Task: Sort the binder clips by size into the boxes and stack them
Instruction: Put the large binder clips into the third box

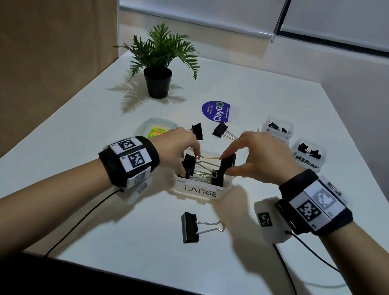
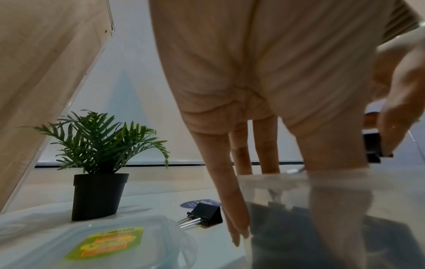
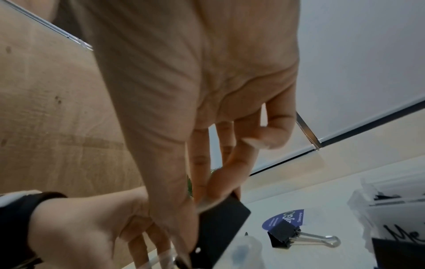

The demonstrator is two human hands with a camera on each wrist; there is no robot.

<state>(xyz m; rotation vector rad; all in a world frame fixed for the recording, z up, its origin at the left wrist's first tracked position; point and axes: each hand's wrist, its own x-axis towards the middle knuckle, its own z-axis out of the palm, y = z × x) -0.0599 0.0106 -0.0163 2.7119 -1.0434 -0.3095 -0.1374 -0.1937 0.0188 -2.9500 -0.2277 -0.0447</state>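
Observation:
A clear box labelled LARGE [image 1: 200, 191] sits in the middle of the white table, with several large black binder clips inside it. My right hand [image 1: 233, 163] pinches an upright clip [image 1: 227, 166] at the box's right side, with fingertips on its black body [image 3: 220, 227]. My left hand [image 1: 184, 149] reaches down into the left side of the box [image 2: 299, 196]. Its thumb and fingers bracket a tilted clip [image 1: 188, 166] there. Three more large clips lie loose: one in front of the box [image 1: 191, 228] and two behind it [image 1: 197, 131] [image 1: 221, 129].
At the right stand a box marked MEDIUM [image 1: 307, 155] and a second box [image 1: 278, 128], both holding smaller clips. A clear lid [image 1: 157, 129] lies left of the LARGE box. A potted plant [image 1: 157, 81] and a blue sticker [image 1: 215, 110] are farther back. Wrist cables trail off the front edge.

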